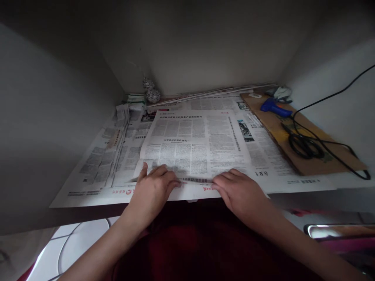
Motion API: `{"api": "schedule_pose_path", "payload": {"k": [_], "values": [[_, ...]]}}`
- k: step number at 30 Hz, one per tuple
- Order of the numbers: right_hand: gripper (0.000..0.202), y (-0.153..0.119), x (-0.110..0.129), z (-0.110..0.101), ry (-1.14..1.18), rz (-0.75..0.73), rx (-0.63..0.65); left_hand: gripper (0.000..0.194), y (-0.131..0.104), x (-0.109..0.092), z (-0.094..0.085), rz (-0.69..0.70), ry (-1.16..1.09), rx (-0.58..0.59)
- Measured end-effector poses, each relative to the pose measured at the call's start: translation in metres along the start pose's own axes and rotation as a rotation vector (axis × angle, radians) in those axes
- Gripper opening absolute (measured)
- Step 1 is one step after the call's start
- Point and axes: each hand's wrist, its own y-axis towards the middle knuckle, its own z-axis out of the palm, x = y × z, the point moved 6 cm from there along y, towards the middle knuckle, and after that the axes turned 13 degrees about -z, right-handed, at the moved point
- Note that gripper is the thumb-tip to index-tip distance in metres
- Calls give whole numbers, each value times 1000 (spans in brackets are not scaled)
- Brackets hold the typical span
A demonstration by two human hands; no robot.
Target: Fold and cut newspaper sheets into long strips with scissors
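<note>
The newspaper sheet's [190, 146] near edge, running crosswise, is pinched by the left hand [155, 185] and right hand [238, 191], neither nearer; the sheet is spread forward from the grip. Folded paper [118, 136] is laid beyond leftward; cardboard [316, 166], topped by a blue tool [275, 108], is set rightward, clear of both hands.

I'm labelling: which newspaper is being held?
The middle newspaper, on top: left hand and right hand hold its near edge. The folded newspaper lies left, spread newspapers beneath.
</note>
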Motion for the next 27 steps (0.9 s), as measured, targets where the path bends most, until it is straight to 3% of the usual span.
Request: {"api": "schedule_pose_path", "payload": {"k": [4, 9, 13, 17, 22, 27], "values": [[25, -13, -22, -2, 9, 79, -17, 23, 9, 19, -8, -65, 35, 22], [33, -27, -53, -4, 5, 240, 89, 37, 23, 37, -10, -154, 112, 128], [36, -28, -71, -3, 40, 313, 151, 44, 28, 45, -10, -227, 178, 144], [37, -32, -81, 0, 63, 363, 136, 48, 26, 56, -10, -325, 169, 143], [35, -40, -87, 2, 121, 407, 79, 43, 24, 64, -10, -362, 82, 181], [35, -39, -87, 3, 163, 415, 103, 40, 25, 69, -10, -386, 70, 251]]}}
